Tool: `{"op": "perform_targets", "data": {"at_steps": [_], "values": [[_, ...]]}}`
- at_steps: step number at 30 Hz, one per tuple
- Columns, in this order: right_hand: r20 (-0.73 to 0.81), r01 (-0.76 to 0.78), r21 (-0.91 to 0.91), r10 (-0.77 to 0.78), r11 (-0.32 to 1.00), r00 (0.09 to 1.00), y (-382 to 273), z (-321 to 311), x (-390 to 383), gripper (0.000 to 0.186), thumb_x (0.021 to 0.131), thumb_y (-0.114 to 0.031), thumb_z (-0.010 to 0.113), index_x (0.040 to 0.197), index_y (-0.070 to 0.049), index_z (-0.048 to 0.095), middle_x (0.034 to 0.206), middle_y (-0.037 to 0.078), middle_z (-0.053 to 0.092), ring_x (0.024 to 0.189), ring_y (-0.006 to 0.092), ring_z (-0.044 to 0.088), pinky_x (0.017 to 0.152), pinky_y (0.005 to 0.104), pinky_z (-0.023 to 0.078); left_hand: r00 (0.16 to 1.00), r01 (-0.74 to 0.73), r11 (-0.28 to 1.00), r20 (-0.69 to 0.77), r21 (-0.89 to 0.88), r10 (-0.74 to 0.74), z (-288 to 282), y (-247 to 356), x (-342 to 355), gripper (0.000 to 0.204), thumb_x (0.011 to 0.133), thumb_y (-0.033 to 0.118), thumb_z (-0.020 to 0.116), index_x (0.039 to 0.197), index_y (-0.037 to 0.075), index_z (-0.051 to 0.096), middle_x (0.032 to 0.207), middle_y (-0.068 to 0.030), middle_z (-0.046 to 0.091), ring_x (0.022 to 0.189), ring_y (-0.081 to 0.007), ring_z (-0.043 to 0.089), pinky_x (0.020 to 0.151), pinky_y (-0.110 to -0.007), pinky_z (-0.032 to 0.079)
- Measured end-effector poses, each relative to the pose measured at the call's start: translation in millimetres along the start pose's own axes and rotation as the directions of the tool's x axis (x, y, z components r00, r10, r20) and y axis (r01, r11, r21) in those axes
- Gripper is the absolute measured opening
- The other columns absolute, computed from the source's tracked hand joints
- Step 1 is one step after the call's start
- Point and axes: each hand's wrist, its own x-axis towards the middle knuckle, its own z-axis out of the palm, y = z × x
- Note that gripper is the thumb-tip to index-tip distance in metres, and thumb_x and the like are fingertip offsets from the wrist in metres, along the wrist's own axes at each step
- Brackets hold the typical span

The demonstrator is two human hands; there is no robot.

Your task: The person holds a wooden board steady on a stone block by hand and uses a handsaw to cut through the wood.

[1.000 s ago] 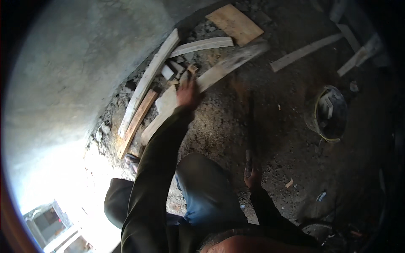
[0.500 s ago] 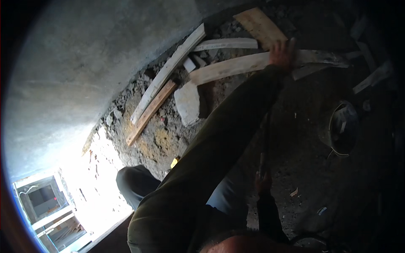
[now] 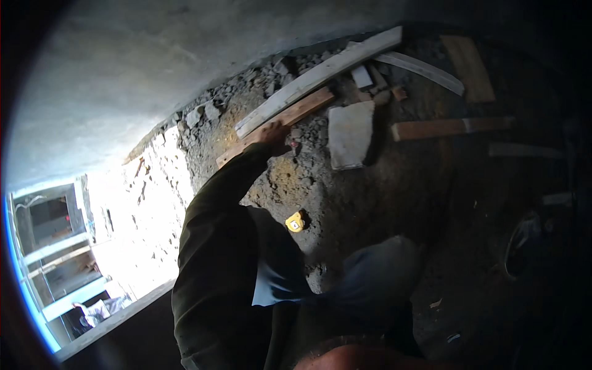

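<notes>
My left hand (image 3: 273, 135), in a dark sleeve, curls its fingers over a reddish wooden plank (image 3: 308, 106). A longer whitish plank (image 3: 348, 61) lies just beyond it. To their right are a pale flat slab (image 3: 350, 135), a curved pale strip (image 3: 425, 69), a brown board (image 3: 468, 68) and a dark-brown length of wood (image 3: 431, 128). A yellow tape measure (image 3: 295, 221) lies on the soil by my knees. My right hand is out of sight in the shadowed lower part.
A concrete wall (image 3: 123, 74) edges the rubble (image 3: 213, 111). A bucket (image 3: 518, 246) sits in shadow at the right. At left, beyond a sunlit edge, is a framed opening (image 3: 55, 240), with what looks like a person (image 3: 95, 314) low inside it.
My view has swung left. My left hand left the wide board, which was shifted rightward, and moved onto the reddish plank. The tape measure now shows fully; my right hand has dropped from sight.
</notes>
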Motion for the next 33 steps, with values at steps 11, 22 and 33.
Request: {"op": "perform_targets", "data": {"at_steps": [11,22,33], "values": [[-0.021,-0.09,-0.161,0.088,0.983,0.996,-3,24,11,0.054,0.084,-0.028,0.064,0.128,-0.001,0.047,0.112,0.021,0.059,0.104,0.0347,0.057,0.089,0.0394,0.045,0.841,0.381,0.919,-0.373,-0.104,-0.391,108,-139,-109,0.086,0.067,0.041,0.075,0.135,0.009,0.033,0.128,-0.0175,0.038,0.121,-0.0368,0.035,0.098,-0.05,0.029],[-0.032,-0.132,-0.214,0.128,0.968,0.991,-9,26,18,0.054,0.084,-0.029,0.064,0.127,-0.001,0.048,0.11,0.02,0.06,0.102,0.032,0.057,0.087,0.0379,0.046,0.853,0.126,0.941,-0.449,-0.315,-0.265,104,-142,-91,0.055,0.074,0.03,0.064,0.119,0.007,0.043,0.108,-0.0168,0.043,0.104,-0.0346,0.044,0.087,-0.046,0.033],[-0.003,-0.128,-0.24,0.131,0.962,0.991,-10,29,26,0.055,0.084,-0.029,0.065,0.127,-0.001,0.048,0.107,0.019,0.061,0.1,0.0294,0.058,0.086,0.0364,0.046,0.84,0.196,0.964,-0.476,-0.181,-0.26,103,-113,-3,0.049,0.078,0.018,0.055,0.123,0.007,0.042,0.111,-0.0197,0.042,0.105,-0.0367,0.043,0.086,-0.047,0.034]]}}
